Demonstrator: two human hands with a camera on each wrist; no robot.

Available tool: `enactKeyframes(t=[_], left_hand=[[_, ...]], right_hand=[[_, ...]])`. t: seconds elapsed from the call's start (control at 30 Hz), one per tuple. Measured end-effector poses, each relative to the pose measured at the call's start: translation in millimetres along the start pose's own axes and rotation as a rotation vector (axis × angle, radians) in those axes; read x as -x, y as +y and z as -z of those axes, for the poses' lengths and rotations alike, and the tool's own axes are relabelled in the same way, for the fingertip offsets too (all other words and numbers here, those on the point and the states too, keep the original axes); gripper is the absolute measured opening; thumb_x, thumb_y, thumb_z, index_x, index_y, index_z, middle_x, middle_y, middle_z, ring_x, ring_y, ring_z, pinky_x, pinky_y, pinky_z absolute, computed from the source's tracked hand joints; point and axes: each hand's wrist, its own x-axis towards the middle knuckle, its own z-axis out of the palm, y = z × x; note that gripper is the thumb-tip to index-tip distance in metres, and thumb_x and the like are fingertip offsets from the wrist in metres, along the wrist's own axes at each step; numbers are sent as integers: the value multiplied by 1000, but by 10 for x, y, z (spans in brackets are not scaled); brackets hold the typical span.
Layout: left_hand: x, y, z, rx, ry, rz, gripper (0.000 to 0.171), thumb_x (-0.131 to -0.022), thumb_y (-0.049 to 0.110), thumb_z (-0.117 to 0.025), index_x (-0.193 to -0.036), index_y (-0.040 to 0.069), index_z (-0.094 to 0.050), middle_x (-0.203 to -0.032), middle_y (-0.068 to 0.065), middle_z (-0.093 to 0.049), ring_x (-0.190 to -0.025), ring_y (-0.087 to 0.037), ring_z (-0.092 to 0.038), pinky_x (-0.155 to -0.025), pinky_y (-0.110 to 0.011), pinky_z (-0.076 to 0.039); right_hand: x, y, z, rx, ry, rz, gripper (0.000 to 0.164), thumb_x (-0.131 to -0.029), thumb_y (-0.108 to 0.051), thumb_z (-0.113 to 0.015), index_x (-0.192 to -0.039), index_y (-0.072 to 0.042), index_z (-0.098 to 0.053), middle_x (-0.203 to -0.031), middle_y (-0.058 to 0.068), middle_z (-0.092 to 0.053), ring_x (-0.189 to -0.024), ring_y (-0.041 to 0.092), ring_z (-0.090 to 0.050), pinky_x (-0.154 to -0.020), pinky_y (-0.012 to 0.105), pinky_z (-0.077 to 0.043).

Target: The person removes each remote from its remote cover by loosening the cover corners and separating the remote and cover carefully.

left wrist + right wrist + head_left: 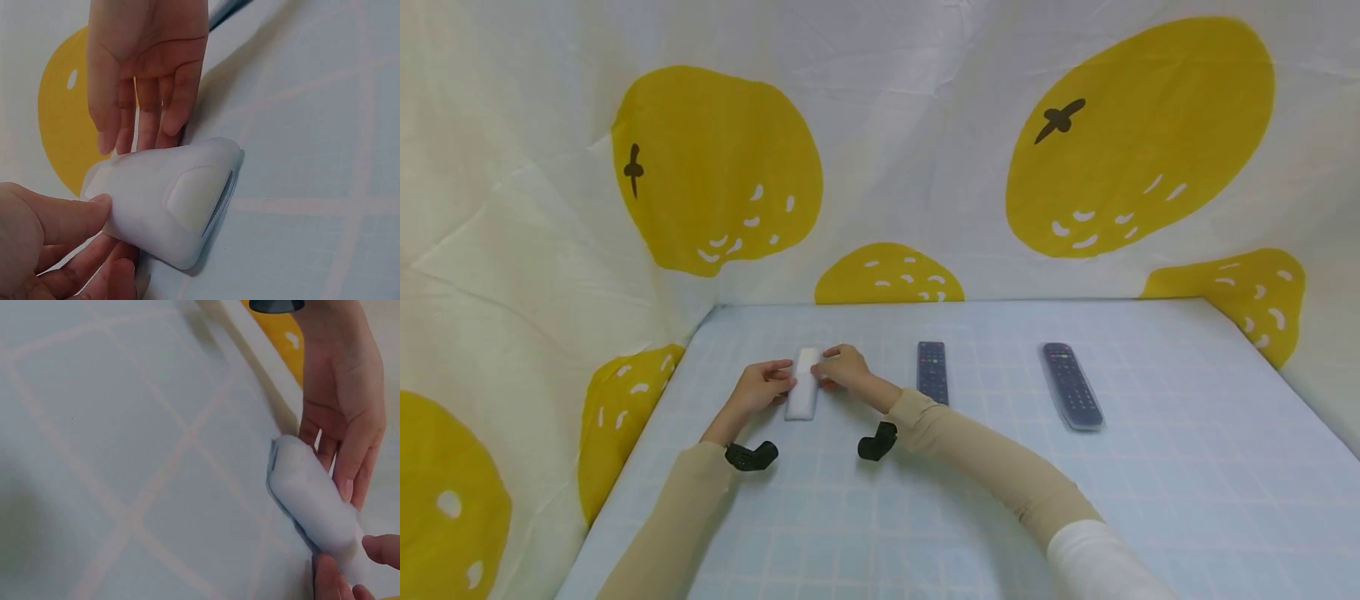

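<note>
A white remote control [802,392] in a clear cover lies lengthwise near the table's back left, its plain side up. My left hand [760,387] pinches its left edge; in the left wrist view the left thumb [100,209] is on top and the fingers reach beneath. From the other side, my right hand [847,369] has its fingertips right at the remote's right edge. In the right wrist view, the right thumb [381,550] shows beside the white remote [315,494], with a fingertip along its lower edge.
To the right lie two dark remotes: one [932,367] partly covered by my right forearm, another [1072,387] farther right in a clear cover. Black wrist devices [752,456] stick out below both wrists. A white curtain [917,150] with yellow fruit prints borders the checked light-blue table [1187,467].
</note>
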Motion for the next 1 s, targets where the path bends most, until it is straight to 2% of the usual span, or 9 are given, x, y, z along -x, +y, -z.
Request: enactKeyframes(t=[0.13,0.3,0.47,0.53,0.73,1.0], left_hand=[[-6,11,15,-7,-9,1,50,-91,8,-63,-138,-1,-47,-123,-26,-59,-94,-19,-61,-69,-24,-56],[-10,33,50,3,-41,-24,56,-91,8,-63,-142,2,-43,-122,-26,-58,-96,-22,-60,-71,-26,-56],[-35,40,66,-43,-48,-26,54,-94,17,-62,-142,4,-43,-123,-24,-59,-94,-21,-62,-71,-26,-55],[-47,46,56,-64,-43,-8,53,-95,23,-59,-142,5,-43,-125,-23,-58,-94,-20,-62,-71,-24,-54],[-105,97,32,-124,17,42,53,-97,37,-53,-143,11,-43,-129,-19,-56,-91,-22,-61,-70,-22,-51],[-149,164,32,-198,128,-13,56,-94,42,-57,-138,9,-49,-113,-19,-61,-73,-18,-63,-64,-22,-51]], right_hand=[[-48,-6,12,-41,3,3,43,-90,-24,-67,-125,-1,-55,-107,15,-65,-75,16,-66,-71,26,-58],[-88,8,19,-29,11,32,41,-90,-27,-67,-121,-2,-58,-106,14,-65,-72,13,-62,-67,23,-57],[-102,-12,14,12,39,51,43,-89,-29,-68,-120,-1,-59,-107,15,-66,-72,17,-66,-67,23,-57],[-111,-23,10,28,52,48,43,-89,-29,-67,-120,0,-60,-105,15,-66,-73,18,-68,-67,24,-57],[-133,-45,18,44,65,55,41,-90,-31,-67,-117,-1,-60,-100,13,-65,-72,20,-67,-68,26,-58],[-130,-69,2,99,104,112,38,-89,-33,-67,-113,-4,-60,-95,12,-66,-71,24,-68,-64,27,-58]])
